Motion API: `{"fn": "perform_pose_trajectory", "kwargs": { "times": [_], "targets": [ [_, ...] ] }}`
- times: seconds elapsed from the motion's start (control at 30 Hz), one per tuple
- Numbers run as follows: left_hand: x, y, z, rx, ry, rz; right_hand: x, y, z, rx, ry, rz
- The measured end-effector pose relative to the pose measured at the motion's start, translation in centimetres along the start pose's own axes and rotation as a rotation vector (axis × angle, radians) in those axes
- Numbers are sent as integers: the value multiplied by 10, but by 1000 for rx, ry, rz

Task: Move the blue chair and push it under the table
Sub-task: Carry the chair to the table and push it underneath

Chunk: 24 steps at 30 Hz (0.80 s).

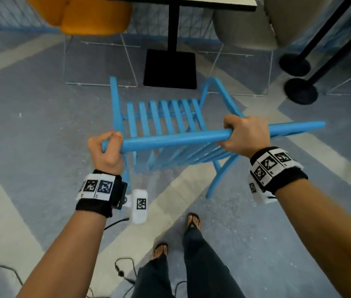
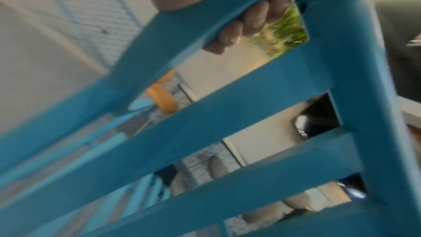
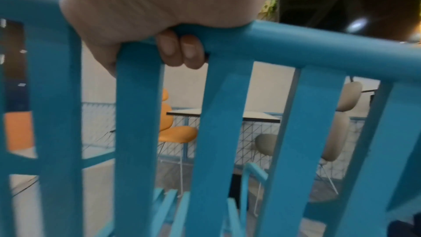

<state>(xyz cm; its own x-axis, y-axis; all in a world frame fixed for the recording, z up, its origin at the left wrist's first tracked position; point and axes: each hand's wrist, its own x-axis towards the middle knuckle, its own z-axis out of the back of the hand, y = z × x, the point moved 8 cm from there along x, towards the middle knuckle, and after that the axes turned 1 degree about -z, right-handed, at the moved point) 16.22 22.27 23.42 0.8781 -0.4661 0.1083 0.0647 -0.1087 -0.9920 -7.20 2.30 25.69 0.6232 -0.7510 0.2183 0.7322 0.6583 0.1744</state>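
A blue slatted chair [image 1: 166, 119] stands in front of me, its seat facing the table [image 1: 191, 2], whose white top rests on a black post and a square black base [image 1: 170, 68]. My left hand [image 1: 108, 150] grips the left end of the chair's top rail [image 1: 176, 139]. My right hand [image 1: 244, 134] grips the same rail further right. In the left wrist view my fingers [image 2: 250, 19] curl round the blue frame [image 2: 205, 114]. In the right wrist view two fingertips [image 3: 182, 49] wrap under the rail [image 3: 296, 49], above the back slats.
An orange chair [image 1: 92, 16] stands at the table's far left and a beige chair [image 1: 243, 24] at its far right, both on thin white wire legs. Two black stanchion bases [image 1: 299, 89] stand at the right. Black cables [image 1: 125, 274] lie on the floor near my feet [image 1: 192, 220].
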Motion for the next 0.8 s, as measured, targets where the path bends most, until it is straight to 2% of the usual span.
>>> {"fn": "perform_pose_trajectory", "kwargs": {
  "times": [0.07, 0.13, 0.23, 0.3, 0.5, 0.63, 0.67, 0.73, 0.8],
  "targets": [
    [0, 33, 28, 30, -76, 131, -10, 23, -14, -17, 20, 42],
    [-3, 58, 43, 44, -82, 190, -25, 33, -30, -32, 47, 53],
    [-15, 77, 48, 69, 20, 176, -54, 37, -52, -36, 107, 13],
    [-24, 91, 55, 43, 37, 186, -74, 43, -67, -49, 175, 6],
    [-23, 117, 73, 68, -10, 212, -89, 54, -79, -54, 188, 35],
    [-25, 108, 77, 181, -127, 274, -91, 48, -70, 77, 227, 104],
    [-27, 96, 77, 272, -162, 252, -94, 41, -67, 123, 253, 103],
    [-33, 60, 67, 577, -174, 89, -98, 17, -62, 143, 233, 55],
    [-41, 40, 33, 878, -15, -142, -100, -21, -54, 70, 136, -104]
  ]
}}
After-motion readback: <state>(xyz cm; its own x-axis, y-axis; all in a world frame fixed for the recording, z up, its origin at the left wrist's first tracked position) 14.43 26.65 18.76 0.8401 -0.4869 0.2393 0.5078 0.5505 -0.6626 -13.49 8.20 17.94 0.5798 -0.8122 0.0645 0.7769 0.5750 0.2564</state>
